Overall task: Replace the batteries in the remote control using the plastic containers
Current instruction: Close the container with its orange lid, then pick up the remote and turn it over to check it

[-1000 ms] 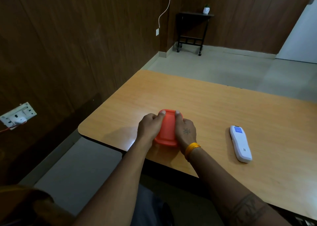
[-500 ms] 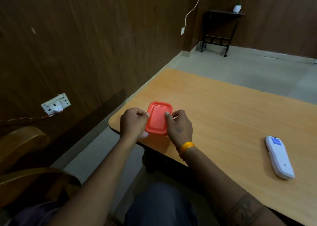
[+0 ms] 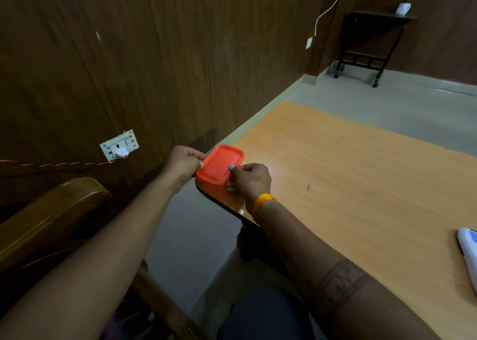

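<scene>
My left hand (image 3: 183,162) pinches the near-left edge of the red lid (image 3: 220,164), thumb on top, fingers curled under; right hand (image 3: 249,180) pinches the opposite side, thumb on the lid rim, fingertips on the container body below. So both hands are clamped on the plastic container (image 3: 216,182), which sits right at the table (image 3: 361,174) corner, partly past the edge I think.

Risks: lid looks fully seated, so if it pops off w/ a jerk the box could tip off the corner & spill whatever's inside, prob. batteries, onto the floor. Can't see contents thru the lid. Better to slide it inward first.

Remote control (image 3: 468,254) lies well apart at the far right, half out of frame, untouched.
</scene>
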